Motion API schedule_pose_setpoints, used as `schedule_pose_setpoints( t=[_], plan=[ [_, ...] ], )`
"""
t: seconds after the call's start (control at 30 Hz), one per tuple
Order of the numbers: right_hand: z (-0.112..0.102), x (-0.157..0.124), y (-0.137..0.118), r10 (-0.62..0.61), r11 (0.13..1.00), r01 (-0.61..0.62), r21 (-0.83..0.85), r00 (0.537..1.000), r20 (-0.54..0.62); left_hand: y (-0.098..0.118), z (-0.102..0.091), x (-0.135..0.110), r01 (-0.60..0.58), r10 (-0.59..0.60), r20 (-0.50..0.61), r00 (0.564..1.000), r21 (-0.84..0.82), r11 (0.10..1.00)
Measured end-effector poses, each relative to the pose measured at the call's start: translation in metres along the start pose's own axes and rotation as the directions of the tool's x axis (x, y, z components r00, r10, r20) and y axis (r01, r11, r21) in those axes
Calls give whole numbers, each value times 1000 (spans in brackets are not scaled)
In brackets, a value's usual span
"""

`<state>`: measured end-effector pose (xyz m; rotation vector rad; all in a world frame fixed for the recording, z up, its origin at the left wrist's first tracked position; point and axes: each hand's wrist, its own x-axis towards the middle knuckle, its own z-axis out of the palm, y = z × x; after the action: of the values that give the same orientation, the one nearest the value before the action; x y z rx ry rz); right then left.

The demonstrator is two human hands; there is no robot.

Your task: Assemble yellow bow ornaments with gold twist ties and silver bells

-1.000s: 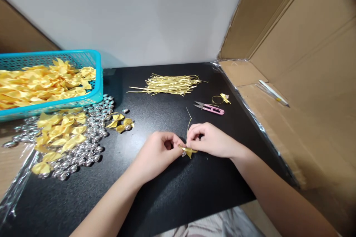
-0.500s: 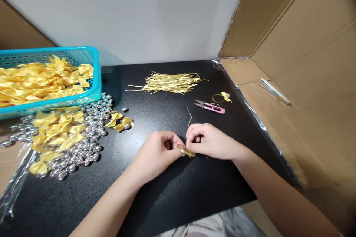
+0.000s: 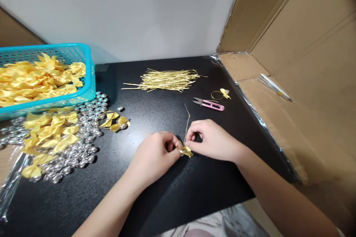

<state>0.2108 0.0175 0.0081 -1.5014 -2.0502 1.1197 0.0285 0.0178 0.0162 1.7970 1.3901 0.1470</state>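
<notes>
Both hands meet over the black table point(image 3: 178, 192). My left hand point(image 3: 155, 154) and my right hand point(image 3: 213, 140) pinch a small yellow satin bow point(image 3: 185, 150) from either side. A thin gold wire tie point(image 3: 187, 123) rises from the bow between the two thumbs and points away from me. The fingers of both hands are closed around the bow and the wire.
A teal basket point(image 3: 87, 81) full of yellow bows stands at the back left. Loose bows and silver beads point(image 3: 80, 152) lie in front of it. A bundle of gold wire ties point(image 3: 164, 80), pink snips point(image 3: 210, 104) and a finished bow loop point(image 3: 221, 93) lie further back. A cardboard box point(image 3: 292, 81) walls the right side.
The bow has turned between my fingers and the wire tie now stands closer to the left thumb. The view has shifted slightly right; hands stay in place.
</notes>
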Motion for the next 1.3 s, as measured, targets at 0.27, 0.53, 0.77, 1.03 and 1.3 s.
schedule_pose_setpoints(
  t=[0.27, 0.53, 0.77, 1.03, 1.3],
  plan=[
    [-1, -7, -5, -8, 988, 21, -152, 996, 87, -2, 4, -4, -19, 19, 1, 1000, -31, 999],
    [-3, -5, -6, -123, 992, 124, 16, 991, -46, -4, -2, -3, -19, 28, 25, 999, -302, 953],
    [-4, -6, -7, -162, 984, 163, 73, 987, -20, -5, -5, -6, -4, 34, 69, 997, -393, 920],
    [-12, -4, -11, -80, 953, 48, 300, 992, 94, 1, -7, -6, -105, 111, -6, 994, -370, 923],
    [-12, -1, -9, 83, 853, -227, 470, 948, 308, 1, -9, -8, -123, 129, -9, 992, -373, 920]
  ],
)
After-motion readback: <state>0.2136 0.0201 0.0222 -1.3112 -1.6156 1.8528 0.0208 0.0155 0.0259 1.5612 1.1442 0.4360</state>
